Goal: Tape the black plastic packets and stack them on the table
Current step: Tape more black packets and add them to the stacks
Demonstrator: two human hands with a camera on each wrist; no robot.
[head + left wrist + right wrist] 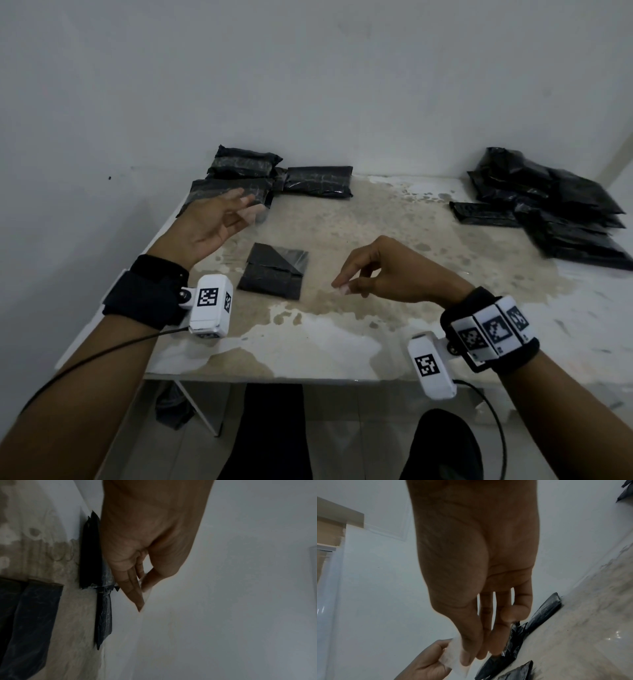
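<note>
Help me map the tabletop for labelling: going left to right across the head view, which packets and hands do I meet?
left hand → folded packet → right hand → loose pile of black packets.

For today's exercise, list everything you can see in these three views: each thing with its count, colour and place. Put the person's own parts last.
Folded packet: one, black, near middle of the table, between the hands.
Taped packets: about three, black with shiny tape, far left corner, partly stacked.
Loose packets: a pile, exact count unclear, black, far right of the table.
Tape piece: one, clear to whitish, blurred, at the fingertips of the two hands.
Table: one, white with brown stains, against the wall.
Wall: white, behind the table.
Wrist cameras: two, white with black markers, on black straps.
Left hand: raised, palm up, above the table's left side.
Right hand: fingers curled, above the table's middle.
</note>
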